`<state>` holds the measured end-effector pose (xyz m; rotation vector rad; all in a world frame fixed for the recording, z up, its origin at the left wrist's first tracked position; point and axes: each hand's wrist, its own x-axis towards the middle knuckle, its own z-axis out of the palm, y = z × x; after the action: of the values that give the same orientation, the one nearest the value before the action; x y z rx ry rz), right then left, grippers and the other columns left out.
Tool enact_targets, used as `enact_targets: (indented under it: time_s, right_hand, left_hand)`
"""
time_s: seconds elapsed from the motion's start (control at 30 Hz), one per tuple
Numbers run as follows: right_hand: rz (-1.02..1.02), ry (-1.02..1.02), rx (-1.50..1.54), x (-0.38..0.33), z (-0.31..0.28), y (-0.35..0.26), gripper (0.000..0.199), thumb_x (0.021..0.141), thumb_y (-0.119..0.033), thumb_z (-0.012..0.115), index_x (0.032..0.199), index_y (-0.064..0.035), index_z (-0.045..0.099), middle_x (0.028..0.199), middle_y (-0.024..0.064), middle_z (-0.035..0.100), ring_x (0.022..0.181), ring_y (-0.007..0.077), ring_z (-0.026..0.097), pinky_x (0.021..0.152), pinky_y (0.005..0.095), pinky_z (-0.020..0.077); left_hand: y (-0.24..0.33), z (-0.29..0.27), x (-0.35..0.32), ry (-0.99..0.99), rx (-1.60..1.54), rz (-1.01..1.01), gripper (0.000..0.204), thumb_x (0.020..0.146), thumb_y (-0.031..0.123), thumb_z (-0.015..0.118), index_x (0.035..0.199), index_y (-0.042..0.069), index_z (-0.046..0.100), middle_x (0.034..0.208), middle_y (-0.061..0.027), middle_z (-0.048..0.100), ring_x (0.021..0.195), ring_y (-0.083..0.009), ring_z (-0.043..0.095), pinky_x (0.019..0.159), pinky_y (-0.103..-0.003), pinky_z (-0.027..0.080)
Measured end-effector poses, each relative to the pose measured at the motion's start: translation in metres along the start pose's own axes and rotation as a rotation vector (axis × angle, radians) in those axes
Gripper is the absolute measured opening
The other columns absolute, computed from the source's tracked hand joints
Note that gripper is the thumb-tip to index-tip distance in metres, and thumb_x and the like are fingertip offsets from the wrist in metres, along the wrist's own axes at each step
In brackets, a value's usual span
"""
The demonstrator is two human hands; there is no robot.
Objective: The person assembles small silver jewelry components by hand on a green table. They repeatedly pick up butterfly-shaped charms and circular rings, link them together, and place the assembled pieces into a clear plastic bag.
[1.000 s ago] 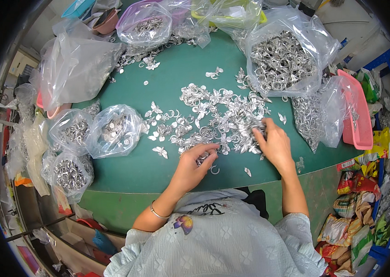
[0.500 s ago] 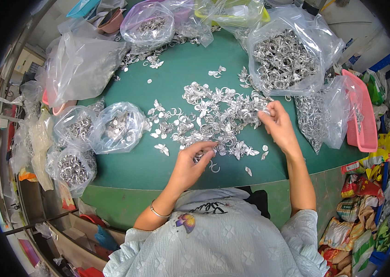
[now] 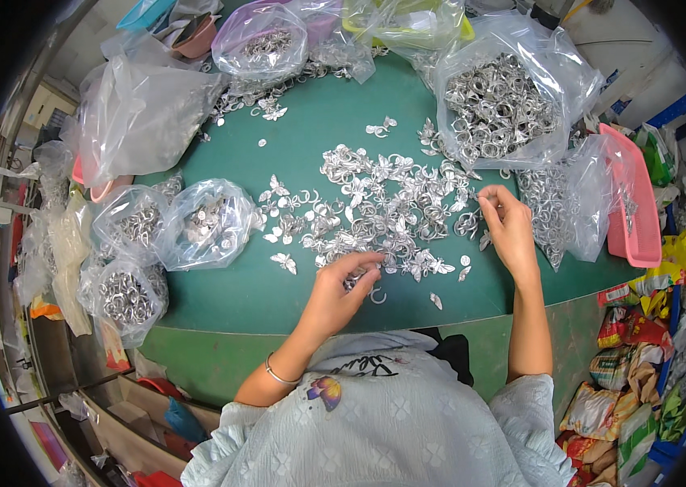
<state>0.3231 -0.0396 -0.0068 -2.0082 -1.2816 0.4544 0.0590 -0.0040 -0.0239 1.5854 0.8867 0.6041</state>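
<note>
A loose pile of small silver-coloured metal pieces (image 3: 392, 195), butterfly shapes and open rings among them, lies on the green table. At the pile's near edge my left hand (image 3: 339, 292) is curled round several silver rings (image 3: 353, 278), which show between thumb and fingers. My right hand (image 3: 511, 230) is just off the pile's right side, fingers bent and thumb close to the index finger. What its fingertips hold, if anything, I cannot make out. A few pieces (image 3: 467, 224) lie just left of its fingertips.
A clear bag of rings (image 3: 501, 109) stands at the far right, with another bag (image 3: 544, 211) and a pink basket (image 3: 637, 219) beside it. Several small open bags (image 3: 209, 227) are on the left. The table's front edge (image 3: 278, 332) runs close to my body.
My right hand has moved right and slightly nearer, away from the pile. Pieces now lie apart at the pile's right side, by its fingertips. My left hand has barely moved.
</note>
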Motion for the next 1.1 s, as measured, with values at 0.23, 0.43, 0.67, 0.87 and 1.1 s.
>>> enact_targets:
  time_s: [0.23, 0.43, 0.67, 0.87, 1.1]
  right_hand:
    - [-0.384, -0.051, -0.287, -0.009, 0.033, -0.023, 0.019, 0.073, -0.015, 0.065, 0.087, -0.0044, 0.058, 0.081, 0.0089, 0.056, 0.061, 0.0250, 0.055, 0.054, 0.0352, 0.0432]
    - [-0.300, 0.061, 0.015, 0.001, 0.011, -0.017, 0.008, 0.073, -0.004, 0.064, 0.077, -0.0017, 0.058, 0.073, 0.0053, 0.054, 0.051, 0.0128, 0.042, 0.049, 0.0252, 0.0355]
    - [-0.246, -0.149, 0.281, 0.015, 0.001, 0.000, 0.008, 0.072, -0.001, 0.065, 0.069, -0.0005, 0.057, 0.083, 0.0012, 0.053, 0.054, 0.0030, 0.040, 0.046, 0.0178, 0.0306]
    - [-0.254, -0.019, 0.134, 0.020, -0.004, -0.001, 0.014, 0.073, -0.008, 0.067, 0.067, -0.0008, 0.056, 0.067, -0.0015, 0.051, 0.053, 0.0037, 0.041, 0.045, 0.0191, 0.0309]
    - [-0.195, 0.026, 0.024, 0.020, 0.001, 0.006, 0.014, 0.071, -0.008, 0.067, 0.067, -0.0003, 0.056, 0.067, -0.0010, 0.053, 0.054, 0.0068, 0.043, 0.050, 0.0228, 0.0344]
  left_hand:
    - [0.007, 0.006, 0.003, -0.049, 0.020, 0.078, 0.021, 0.082, 0.002, 0.054, 0.102, 0.001, 0.059, 0.078, -0.0028, 0.058, 0.064, -0.0057, 0.050, 0.055, -0.019, 0.041]
    - [0.005, -0.001, -0.003, -0.032, -0.089, -0.103, 0.019, 0.084, 0.005, 0.053, 0.102, 0.002, 0.059, 0.076, -0.0020, 0.059, 0.054, -0.0033, 0.044, 0.046, -0.017, 0.037]
    - [0.002, 0.001, 0.000, -0.041, -0.091, -0.047, 0.020, 0.084, 0.007, 0.053, 0.102, 0.002, 0.059, 0.076, -0.0017, 0.059, 0.052, -0.0027, 0.042, 0.044, -0.017, 0.036]
    - [0.001, -0.001, -0.001, -0.026, -0.156, -0.086, 0.019, 0.084, 0.007, 0.053, 0.102, 0.001, 0.059, 0.074, -0.0020, 0.059, 0.051, -0.0029, 0.042, 0.044, -0.017, 0.035]
    - [0.008, -0.001, 0.001, -0.050, -0.245, -0.165, 0.019, 0.085, 0.007, 0.052, 0.101, 0.001, 0.059, 0.072, -0.0031, 0.058, 0.051, -0.0028, 0.043, 0.044, -0.017, 0.034]
